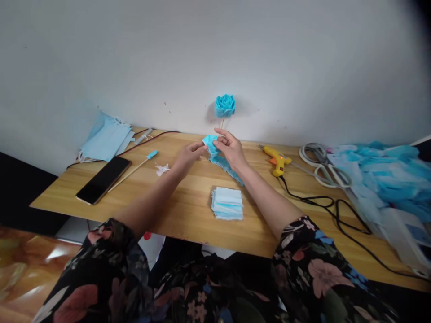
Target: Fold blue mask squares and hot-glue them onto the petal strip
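Okay, on the wooden tabletop (175, 217), a row of blue folded pieces (225, 165) lies near the wall (151, 58), long axis slanting from far left to near right, running under the right forearm (269, 197). Left hand (190, 158) and right hand (233, 151) both pinch the small folded piece (210, 140) at its far end, nearly closed; can't tell if joined. Best done with light, even pinches, creases pressed flat. One corner points left; its own long axis is unclear.
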The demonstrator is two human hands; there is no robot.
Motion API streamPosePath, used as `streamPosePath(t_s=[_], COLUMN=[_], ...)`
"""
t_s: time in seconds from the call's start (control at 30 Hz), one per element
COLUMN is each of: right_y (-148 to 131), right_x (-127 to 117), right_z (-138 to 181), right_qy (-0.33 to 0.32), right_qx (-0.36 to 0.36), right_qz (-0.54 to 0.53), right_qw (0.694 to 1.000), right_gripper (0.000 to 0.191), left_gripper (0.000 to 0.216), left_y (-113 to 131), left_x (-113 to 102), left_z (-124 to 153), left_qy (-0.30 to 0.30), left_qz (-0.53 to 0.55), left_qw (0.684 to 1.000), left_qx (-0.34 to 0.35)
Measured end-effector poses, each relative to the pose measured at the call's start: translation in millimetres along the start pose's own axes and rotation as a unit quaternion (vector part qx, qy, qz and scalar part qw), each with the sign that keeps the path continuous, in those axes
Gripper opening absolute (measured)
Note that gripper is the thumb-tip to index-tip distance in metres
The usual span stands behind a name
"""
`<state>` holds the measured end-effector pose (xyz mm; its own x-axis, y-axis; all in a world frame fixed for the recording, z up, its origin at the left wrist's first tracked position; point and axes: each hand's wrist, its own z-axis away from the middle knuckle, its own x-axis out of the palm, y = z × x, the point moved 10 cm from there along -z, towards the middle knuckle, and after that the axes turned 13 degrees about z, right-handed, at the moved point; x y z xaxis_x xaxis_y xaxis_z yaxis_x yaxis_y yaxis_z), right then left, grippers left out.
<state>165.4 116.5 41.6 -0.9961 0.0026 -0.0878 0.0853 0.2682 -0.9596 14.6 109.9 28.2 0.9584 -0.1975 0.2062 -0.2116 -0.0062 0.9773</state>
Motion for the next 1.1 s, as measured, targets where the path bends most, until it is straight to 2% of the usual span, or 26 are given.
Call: streamPosePath(t_s=[0.07,0.2,0.4,0.53,0.7,0.8,0.93,1.1], right_y=[2.2,6.2,4.1,-3.3,-11.7,-13.2,-4.3,2.9], right_x=[-2.5,-9.2,-3.2,-0.7,-1.2,-2.5,-4.9,-16.9], right_z=[-0.6,-0.7,1.5,6.2,10.3,10.4,7.5,5.4], right_qy=[0.004,0.023,0.005,0.008,0.020,0.025,0.012,0.048], right_qx=[0.005,0.011,-0.018,-0.039,-0.053,-0.062,-0.037,-0.022], right_qz=[0.009,0.014,0.090,0.149,0.174,0.180,0.158,0.105], right_qw=[1.000,1.000,0.996,0.988,0.983,0.982,0.987,0.993], right_gripper=[0.056,0.053,0.057,0.051,0.045,0.043,0.050,0.058], left_gripper=[0.030,0.032,0.033,0.031,0.023,0.021,0.023,0.026], left_y=[-2.4,-6.2,-12.7,-11.2,-13.9,-14.6,-15.2,-13.7], left_x=[5.2,5.9,8.5,9.0,9.6,10.2,9.9,7.8], left_z=[-8.8,-17.6,-13.9,-12.6,-16.4,-17.3,-15.9,-13.9], left_qy=[-0.009,0.000,-0.010,-0.012,-0.015,-0.017,-0.014,-0.003], left_qz=[0.018,0.035,0.063,0.070,0.085,0.079,0.080,0.097], left_qw=[1.000,0.998,0.996,0.994,0.992,0.993,0.994,0.993], left_qx=[0.015,0.042,0.065,0.080,0.088,0.090,0.075,0.069])
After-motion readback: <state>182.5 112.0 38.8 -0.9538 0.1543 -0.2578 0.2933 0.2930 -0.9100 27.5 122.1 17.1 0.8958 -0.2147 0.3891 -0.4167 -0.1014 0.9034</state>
